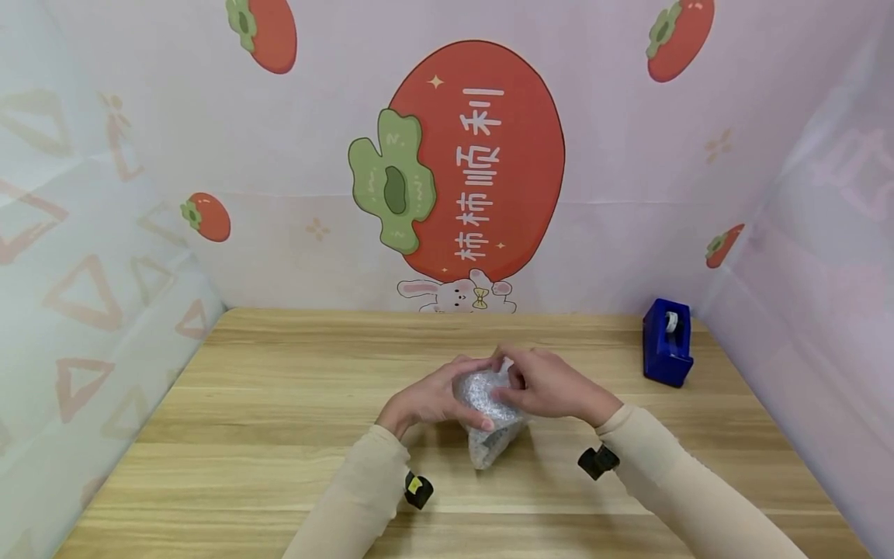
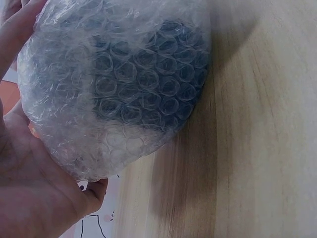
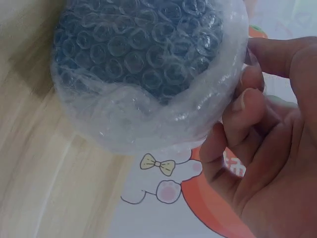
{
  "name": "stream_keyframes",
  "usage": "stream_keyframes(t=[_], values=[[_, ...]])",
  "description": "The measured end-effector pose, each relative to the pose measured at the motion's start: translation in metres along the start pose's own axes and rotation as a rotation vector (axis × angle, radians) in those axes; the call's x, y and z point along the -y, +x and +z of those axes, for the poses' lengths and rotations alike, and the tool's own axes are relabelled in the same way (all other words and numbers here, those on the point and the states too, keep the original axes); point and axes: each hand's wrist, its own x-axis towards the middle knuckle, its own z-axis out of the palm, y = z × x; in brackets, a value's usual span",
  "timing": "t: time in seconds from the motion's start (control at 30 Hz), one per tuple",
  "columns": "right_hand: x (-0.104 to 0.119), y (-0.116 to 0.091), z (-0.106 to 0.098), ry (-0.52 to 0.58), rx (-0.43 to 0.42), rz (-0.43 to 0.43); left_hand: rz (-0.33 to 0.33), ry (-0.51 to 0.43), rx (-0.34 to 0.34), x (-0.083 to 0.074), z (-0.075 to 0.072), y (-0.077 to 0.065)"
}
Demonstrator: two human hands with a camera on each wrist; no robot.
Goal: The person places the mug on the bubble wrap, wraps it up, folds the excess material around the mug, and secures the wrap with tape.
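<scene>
A bundle in clear bubble wrap (image 1: 484, 397) stands on the wooden table between the two hands. Through the bubbles in both wrist views a dark blue-grey object (image 2: 148, 79) shows; its kind is hidden by the wrap. My left hand (image 1: 434, 397) spreads round the bundle's left side, thumb toward me and fingers at the far side. From the right, my right hand (image 1: 550, 384) pinches the wrap near the top with thumb and curled fingers. In the right wrist view, those fingertips (image 3: 240, 101) lie at the bundle's pale folded edge (image 3: 198, 116).
A blue tape dispenser (image 1: 667, 341) with a small roll stands at the table's back right. The wooden table (image 1: 293, 404) runs back to a fabric backdrop (image 1: 307, 256) printed with persimmons, and similar side panels rise left and right. Small black devices are strapped on both sleeves.
</scene>
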Motion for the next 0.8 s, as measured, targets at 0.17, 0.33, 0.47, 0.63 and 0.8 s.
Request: stream_keyframes(t=[0.17, 0.33, 0.47, 0.63, 0.8], values=[[0.008, -0.002, 0.000, -0.005, -0.038, 0.261, 0.009, 0.023, -0.005, -0.001, 0.001, -0.001], [0.012, -0.008, 0.003, -0.045, -0.048, 0.389, 0.009, 0.037, -0.009, 0.000, 0.001, -0.002], [0.007, -0.014, 0.007, 0.014, -0.056, 0.367, 0.013, 0.039, -0.008, 0.000, 0.001, -0.002], [-0.006, -0.027, 0.009, 0.194, -0.042, 0.230, 0.020, 0.042, -0.011, 0.002, 0.001, 0.000], [-0.017, -0.039, 0.007, 0.335, -0.010, 0.093, 0.019, 0.041, -0.013, 0.001, 0.002, 0.001]])
